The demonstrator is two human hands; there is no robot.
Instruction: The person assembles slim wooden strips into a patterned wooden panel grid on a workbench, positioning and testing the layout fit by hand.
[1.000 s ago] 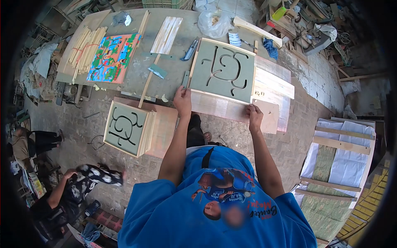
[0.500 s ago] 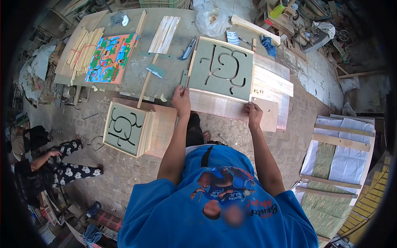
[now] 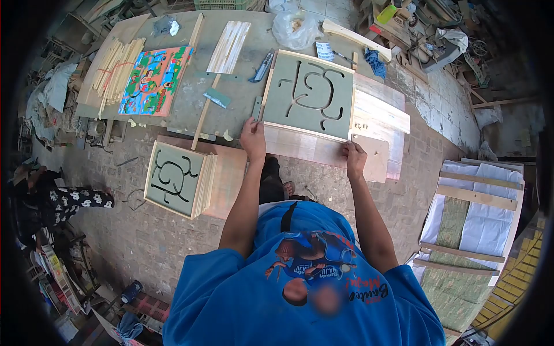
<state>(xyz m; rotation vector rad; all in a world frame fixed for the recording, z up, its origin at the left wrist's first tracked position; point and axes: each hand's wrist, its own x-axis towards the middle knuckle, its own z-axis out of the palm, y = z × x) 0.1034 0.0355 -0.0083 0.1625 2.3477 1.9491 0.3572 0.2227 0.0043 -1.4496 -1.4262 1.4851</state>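
The left hand (image 3: 253, 139) and right hand (image 3: 356, 160), fingers nearly closed, pinch the near corners of the green framed board (image 3: 276, 109), lying flat at the tabletop's near side. Even, light pressure at both corners should keep the frame square. Leftward, the tabletop (image 3: 235, 106) carries a painted board (image 3: 154, 81) and bundled strips (image 3: 119, 68); brick-like paving (image 3: 130, 236) surrounds it.

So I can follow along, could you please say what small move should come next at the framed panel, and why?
Probably a gentle inward press on the near wooden strip of the framed panel, since the left hand and right hand sit at the strip's ends.
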